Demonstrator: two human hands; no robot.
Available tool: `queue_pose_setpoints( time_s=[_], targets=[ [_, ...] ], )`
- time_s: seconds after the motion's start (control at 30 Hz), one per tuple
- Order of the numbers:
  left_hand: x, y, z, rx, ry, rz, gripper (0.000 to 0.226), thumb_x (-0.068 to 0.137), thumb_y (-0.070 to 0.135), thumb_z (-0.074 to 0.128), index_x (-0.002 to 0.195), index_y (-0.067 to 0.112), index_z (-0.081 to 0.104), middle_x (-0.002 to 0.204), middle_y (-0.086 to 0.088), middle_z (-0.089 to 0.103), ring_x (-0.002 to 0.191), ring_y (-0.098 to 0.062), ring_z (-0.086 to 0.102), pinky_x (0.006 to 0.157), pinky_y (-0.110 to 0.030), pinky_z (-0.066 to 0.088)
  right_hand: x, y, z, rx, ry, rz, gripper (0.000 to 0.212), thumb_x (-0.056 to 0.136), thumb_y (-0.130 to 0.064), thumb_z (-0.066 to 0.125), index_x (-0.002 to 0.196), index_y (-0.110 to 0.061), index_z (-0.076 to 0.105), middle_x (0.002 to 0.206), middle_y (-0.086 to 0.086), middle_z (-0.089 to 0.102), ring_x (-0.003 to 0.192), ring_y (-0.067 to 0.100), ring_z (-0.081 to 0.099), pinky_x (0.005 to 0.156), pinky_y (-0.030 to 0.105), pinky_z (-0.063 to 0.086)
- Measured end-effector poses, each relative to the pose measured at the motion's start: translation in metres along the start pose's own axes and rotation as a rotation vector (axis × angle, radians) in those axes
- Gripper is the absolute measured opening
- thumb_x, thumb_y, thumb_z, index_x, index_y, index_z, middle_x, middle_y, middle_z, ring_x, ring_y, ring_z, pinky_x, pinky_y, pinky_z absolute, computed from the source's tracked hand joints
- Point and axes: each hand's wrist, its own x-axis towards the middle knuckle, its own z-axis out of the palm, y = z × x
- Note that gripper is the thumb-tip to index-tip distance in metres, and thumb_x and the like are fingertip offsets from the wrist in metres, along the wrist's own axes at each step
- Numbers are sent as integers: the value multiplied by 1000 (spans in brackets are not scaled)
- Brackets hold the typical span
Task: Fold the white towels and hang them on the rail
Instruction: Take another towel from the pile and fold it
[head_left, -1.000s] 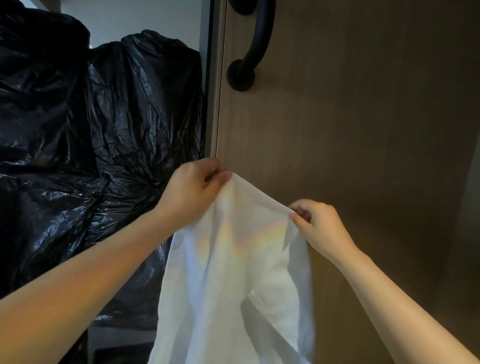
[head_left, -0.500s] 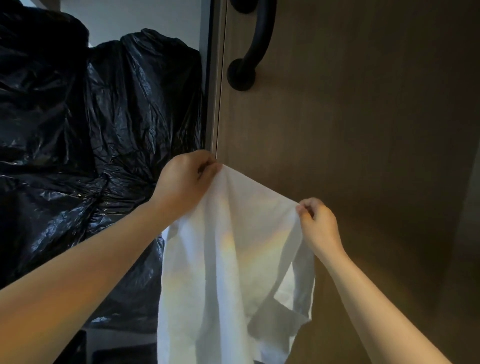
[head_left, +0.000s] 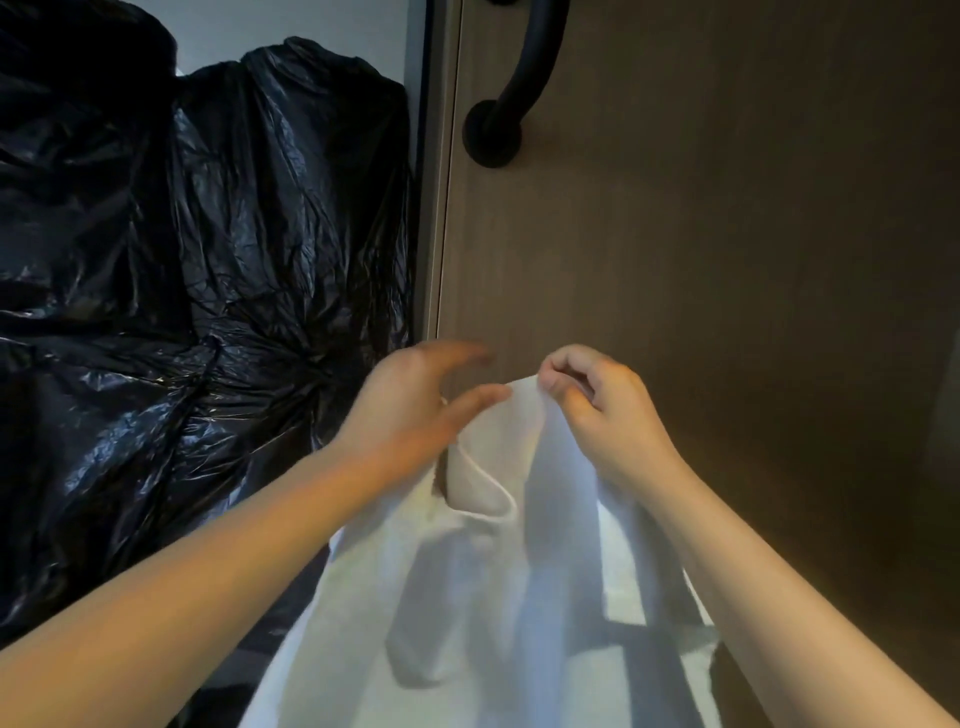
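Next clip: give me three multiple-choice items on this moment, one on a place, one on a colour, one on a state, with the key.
1. Where do the black bags lie relative to the wooden door?
A. left of it
B. right of it
C. hung on it

2. What colour is the door handle?
A. silver
B. black
C. white

3. Which hand pinches the white towel?
A. left
B. right
C. both

Key:
1 A: the bags fill the left of the view.
2 B: the handle is dark against the wood.
3 B: the right hand pinches the top corner, while the left hand is spread open.
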Motion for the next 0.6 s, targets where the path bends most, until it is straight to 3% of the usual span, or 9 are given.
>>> queue_pose_setpoints(
  time_s=[0.07,0.1,0.17,0.23,0.3,0.43,0.6],
  targets=[
    [-3,4,7,-271,-162,-114,44,85,42,68,125,25,64,118,14,68,105,2,62,94,-15,47,1,-7,1,24,-37,-42,15,93,-5,57,82,-14,64,77,-11,61,76,1,56,66,10,38],
    [-5,4,10,-452,-222,-163,38,85,38,68,120,23,67,108,12,72,101,2,65,91,-17,50,1,-9,1,38,-47,-56,15,93,-6,58,82,-14,65,80,-10,63,79,3,58,67,10,39],
    [-8,-1,13,-592,-238,-186,23,85,35,66,98,18,75,81,8,73,76,-1,66,74,-15,51,-2,-8,0,57,-55,-54,14,94,-9,58,85,-15,67,82,-11,63,84,5,59,69,9,41],
    [-9,-7,14,-582,-213,-189,23,86,37,64,82,17,75,61,8,63,57,0,56,62,-9,43,-4,-2,-4,55,-55,-7,13,95,-13,58,87,-18,67,83,-13,63,87,3,59,71,8,43],
    [-9,-8,14,-561,-205,-191,28,83,46,63,79,20,76,61,7,64,57,1,57,62,-6,42,-6,6,-8,55,-47,62,13,96,-17,58,88,-21,67,82,-16,62,88,0,59,70,7,44],
    [-12,3,22,-474,-244,-185,33,75,60,65,80,28,76,80,13,74,78,2,66,70,-6,45,-10,13,-10,80,-36,92,14,96,-21,59,86,-25,68,77,-21,63,84,0,60,67,9,44],
    [-15,12,39,-483,-228,-247,16,81,42,71,81,28,76,78,8,74,74,-4,68,66,-17,52,-8,8,-7,89,-36,86,15,94,-17,60,85,-23,70,78,-20,65,84,1,61,68,9,45]
  ],
)
